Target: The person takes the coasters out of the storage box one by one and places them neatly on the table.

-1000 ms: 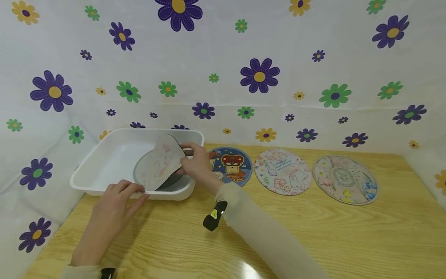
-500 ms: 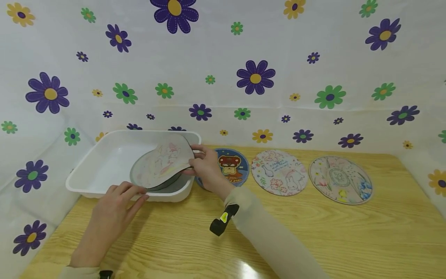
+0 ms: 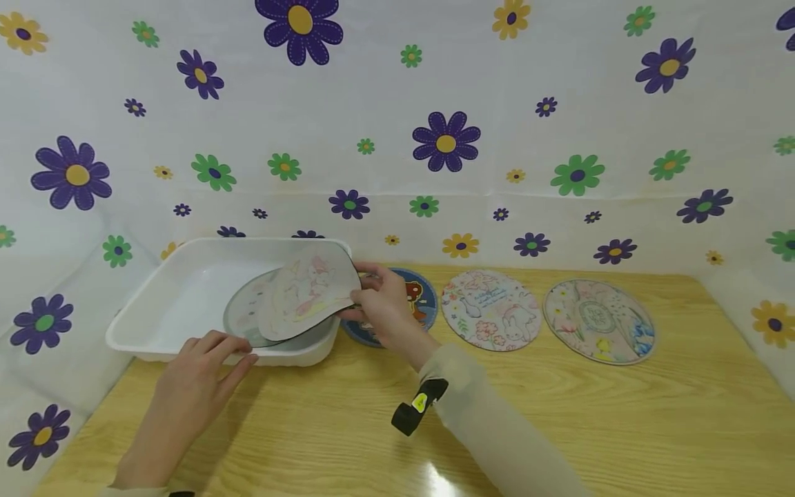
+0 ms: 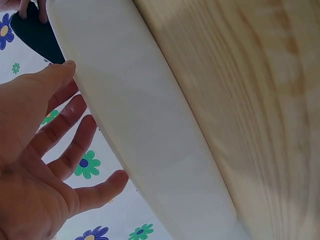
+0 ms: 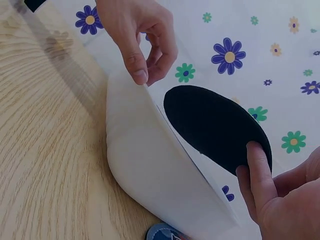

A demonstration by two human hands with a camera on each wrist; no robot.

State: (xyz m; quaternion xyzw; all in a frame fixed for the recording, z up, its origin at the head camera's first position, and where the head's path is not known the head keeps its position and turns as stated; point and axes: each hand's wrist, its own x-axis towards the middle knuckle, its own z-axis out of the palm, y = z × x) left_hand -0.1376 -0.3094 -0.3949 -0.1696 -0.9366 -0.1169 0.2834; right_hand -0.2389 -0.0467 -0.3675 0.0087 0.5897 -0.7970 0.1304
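Observation:
My right hand [image 3: 393, 310] pinches the right edge of a round mouse pad [image 3: 310, 286] with a pale pink print, its thumb on top. The pad is held slightly bent and tilted over the right part of a white plastic tub [image 3: 177, 290]. Its plain black underside [image 5: 212, 127] shows in the right wrist view. Beneath it in the tub lies another round pad [image 3: 242, 314] with a grey-green rim, partly covered. My left hand [image 3: 195, 379] holds the tub's near rim, the thumb outside and fingertips over the edge.
Right of the tub, three round pads lie in a row on the wooden table [image 3: 497, 414]: a dark blue one [image 3: 422, 297] partly behind my right hand, a white bunny one [image 3: 491, 310] and a floral one [image 3: 599, 321]. A flower-printed sheet [image 3: 373, 103] hangs behind.
My right hand has moved right and slightly down with the pink-print pad, which has unfolded flatter and uncovers more of the pad below. My left hand stays on the rim.

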